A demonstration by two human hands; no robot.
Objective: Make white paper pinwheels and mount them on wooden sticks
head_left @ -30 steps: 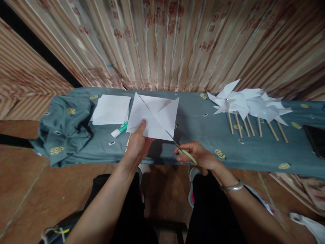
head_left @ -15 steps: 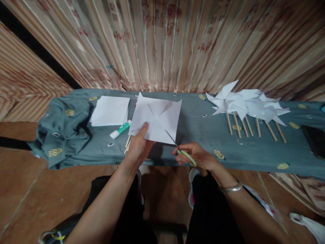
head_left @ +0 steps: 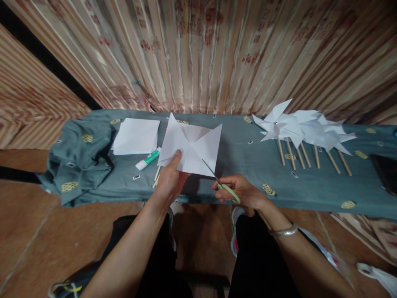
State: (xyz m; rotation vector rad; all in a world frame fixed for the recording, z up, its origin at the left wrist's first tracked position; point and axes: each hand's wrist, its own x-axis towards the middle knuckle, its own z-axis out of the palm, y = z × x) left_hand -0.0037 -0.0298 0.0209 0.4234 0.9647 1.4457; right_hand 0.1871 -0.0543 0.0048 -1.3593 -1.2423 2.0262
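My left hand (head_left: 170, 180) pinches the near edge of a creased white paper square (head_left: 192, 145), holding it up over the grey-green cloth (head_left: 248, 165). Thumb on top, fingers underneath. My right hand (head_left: 243, 191) is closed round the pale green handles of scissors (head_left: 221, 182). Their thin blades point up-left and meet the paper's lower right edge. A silver bangle sits on my right wrist.
A stack of white sheets (head_left: 136, 135) and a green-white glue tube (head_left: 148, 159) lie left of the paper. Wooden sticks (head_left: 156, 176) lie under it. Several finished paper pinwheels (head_left: 305, 128) on sticks lie at right. A dark object (head_left: 386, 174) lies far right. A curtain hangs behind.
The blades reached far into the paper along a diagonal a second ago; now only their tips touch its lower edge. The paper has turned slightly in my left hand.
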